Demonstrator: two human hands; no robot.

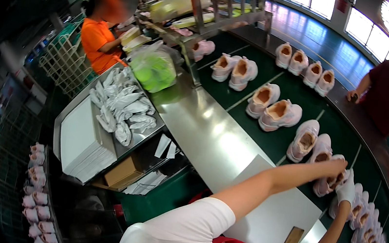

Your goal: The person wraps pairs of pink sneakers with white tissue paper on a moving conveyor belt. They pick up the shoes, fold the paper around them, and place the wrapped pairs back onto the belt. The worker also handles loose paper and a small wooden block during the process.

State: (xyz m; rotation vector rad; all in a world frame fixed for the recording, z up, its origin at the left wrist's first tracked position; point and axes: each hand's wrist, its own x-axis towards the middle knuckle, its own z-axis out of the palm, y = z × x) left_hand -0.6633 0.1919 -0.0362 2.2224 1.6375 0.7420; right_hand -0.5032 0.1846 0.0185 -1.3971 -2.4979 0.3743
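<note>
A pink shoe (328, 181) sits on the green conveyor belt (270, 141) at the right, among other pairs. The left hand (338, 167) grips its top, and the gloved right hand (346, 190) closes on its near side.

**Green belt and steel bench**

A dark green conveyor belt (306, 94) with pale dividing lines carries pairs of pale pink sneakers (275, 107), toes pointing away, spaced in rows along its length. Beside it runs a shiny steel bench (203, 127), bare but for a large white sheet (284, 222) with a small brown card (294, 237) lying on it.
</note>
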